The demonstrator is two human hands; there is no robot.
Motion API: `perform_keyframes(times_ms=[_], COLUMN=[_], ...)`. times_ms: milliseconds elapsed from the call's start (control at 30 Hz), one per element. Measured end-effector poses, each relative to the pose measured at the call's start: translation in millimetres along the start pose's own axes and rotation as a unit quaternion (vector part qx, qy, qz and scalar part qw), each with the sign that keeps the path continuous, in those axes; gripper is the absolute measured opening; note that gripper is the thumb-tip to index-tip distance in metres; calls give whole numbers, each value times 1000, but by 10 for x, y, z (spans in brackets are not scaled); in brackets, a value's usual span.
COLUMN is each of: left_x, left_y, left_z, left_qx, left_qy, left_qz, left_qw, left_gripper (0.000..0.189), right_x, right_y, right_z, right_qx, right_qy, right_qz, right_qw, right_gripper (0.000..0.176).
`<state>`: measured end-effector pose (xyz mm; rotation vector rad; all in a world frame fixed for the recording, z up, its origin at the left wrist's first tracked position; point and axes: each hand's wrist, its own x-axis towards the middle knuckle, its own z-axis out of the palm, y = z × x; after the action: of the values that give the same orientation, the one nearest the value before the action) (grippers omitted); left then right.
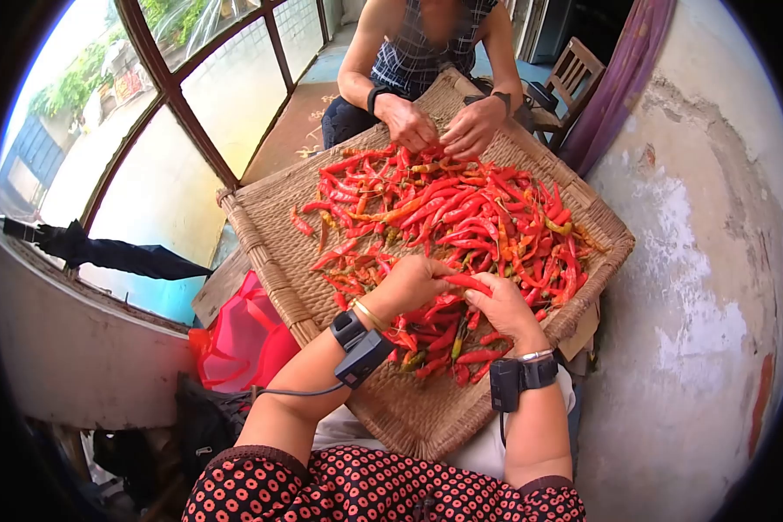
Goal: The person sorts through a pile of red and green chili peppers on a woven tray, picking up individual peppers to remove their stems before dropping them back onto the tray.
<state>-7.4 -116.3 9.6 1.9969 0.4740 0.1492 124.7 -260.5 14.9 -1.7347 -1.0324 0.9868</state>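
Over a heap of red chili peppers (474, 213) on a woven tray (270, 226), both my hands hold one red pepper (468, 284) between them. My left hand (413, 283) pinches its left end. The fingers of my right hand (502, 304) are closed on its right part. Loose peppers lie below and around both hands, some of them orange or green. A band with a dark device is strapped to each of my wrists.
Across the tray a person's two hands (439, 130) work at the heap's far edge. A pink bag (248, 335) is at the left, below a folded dark umbrella (130, 254). A wooden chair (570, 83) stands behind, and a worn wall (687, 261) is on the right.
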Motion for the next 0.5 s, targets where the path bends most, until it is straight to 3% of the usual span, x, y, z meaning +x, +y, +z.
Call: perform_keyframes(times_ms=[67,133,167,233,267,367,433,500], left_x=[15,39,12,-91,-100,-117,-38,49], left_y=[-117,-287,-187,85,61,60,-20,-69], left_z=[-7,-22,-96,-266,-314,-490,-522,-503], left_qx=[24,208,212,88,50,-11,-15,-246], left_qy=[-19,10,13,-99,-87,-58,-44,55], left_qz=[29,163,168,-74,-82,-86,-89,-66], left_qw=[999,964,963,988,992,995,995,966], left_gripper=[19,19,19,21,25,27,28,30], right_x=[16,23,34,72,14,33,79,90], right_y=[45,125,186,269,99,205,344,348], right_z=[-10,-41,-50,-67,-61,-84,-88,-61], right_qx=[8,-142,-144,-175,-71,-49,-108,-133], right_qy=[22,40,44,66,78,151,165,166], right_qz=[8,11,5,-11,76,78,43,27], right_qw=[1000,989,989,982,992,984,979,977], right_gripper=[25,20,20,21,23,23,23,24])
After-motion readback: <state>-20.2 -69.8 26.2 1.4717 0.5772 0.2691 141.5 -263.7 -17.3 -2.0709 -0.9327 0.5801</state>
